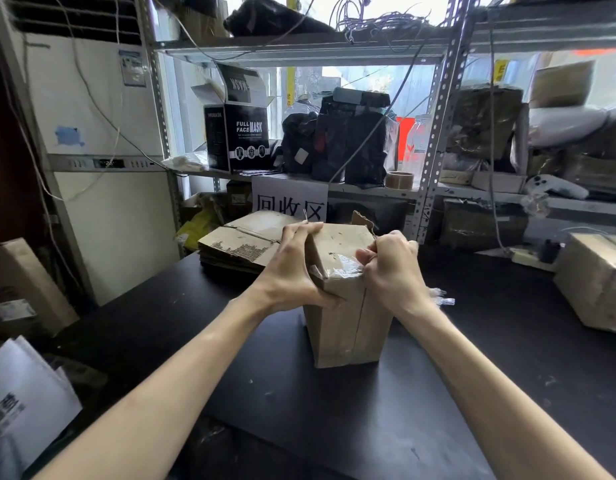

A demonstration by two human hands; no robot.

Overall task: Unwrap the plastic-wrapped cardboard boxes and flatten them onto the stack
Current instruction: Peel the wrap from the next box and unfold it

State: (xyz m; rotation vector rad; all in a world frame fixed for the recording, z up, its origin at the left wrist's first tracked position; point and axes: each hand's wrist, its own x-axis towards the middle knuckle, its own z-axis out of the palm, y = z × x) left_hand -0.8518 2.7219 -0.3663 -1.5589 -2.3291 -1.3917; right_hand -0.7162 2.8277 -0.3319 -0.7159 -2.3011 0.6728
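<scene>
One box (344,327) between fingers (301,233) | left hand (292,275) grips top edge | right hand (394,271) pinches plastic wrap (344,268)

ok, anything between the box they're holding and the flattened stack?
Nothing visible. The cardboard box stands right in front of the flattened cardboard stack; plastic wrap clings to its top, gripped by the right hand.

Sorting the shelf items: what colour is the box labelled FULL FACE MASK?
The mask box is black with white lettering, seen best in the head view.
</scene>
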